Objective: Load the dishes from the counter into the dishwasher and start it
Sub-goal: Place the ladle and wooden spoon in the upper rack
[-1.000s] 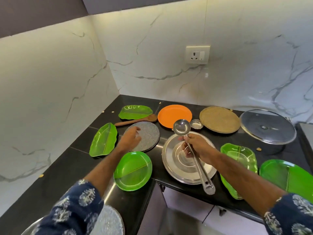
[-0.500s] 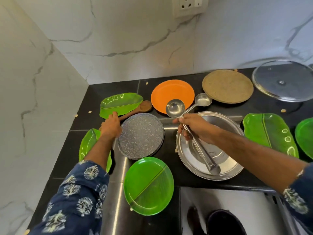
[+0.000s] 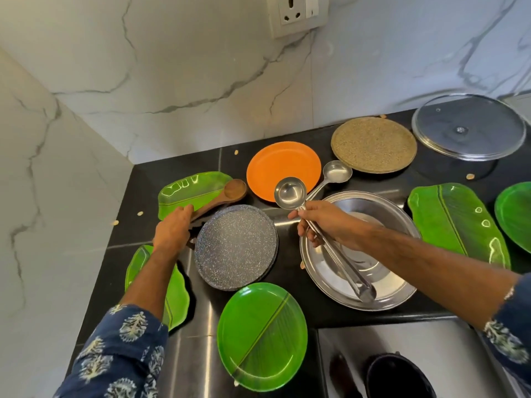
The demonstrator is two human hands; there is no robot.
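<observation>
My right hand (image 3: 324,225) grips the handle of a steel ladle (image 3: 286,193) over a large steel plate (image 3: 402,294). A second steel spoon (image 3: 336,171) runs its handle into the same grip. My left hand (image 3: 172,231) closes over the handle end of a wooden spoon (image 3: 234,189) that lies between a green leaf-shaped plate (image 3: 184,191) and a grey speckled plate (image 3: 235,245). An orange plate (image 3: 275,165), a round green plate (image 3: 261,337) and a brown speckled plate (image 3: 373,145) lie on the black counter (image 3: 287,234). No dishwasher shows.
Another leaf-shaped plate (image 3: 178,288) lies under my left forearm, a third (image 3: 454,222) on the right beside a green plate (image 3: 517,214). A glass lid (image 3: 468,127) sits at the back right. Marble walls close the corner. A dark pot (image 3: 399,377) is below the counter edge.
My left hand moved off the grey plate, back and left onto the wooden spoon's handle. My right hand took up the second steel spoon with the ladle. The view tilted downward.
</observation>
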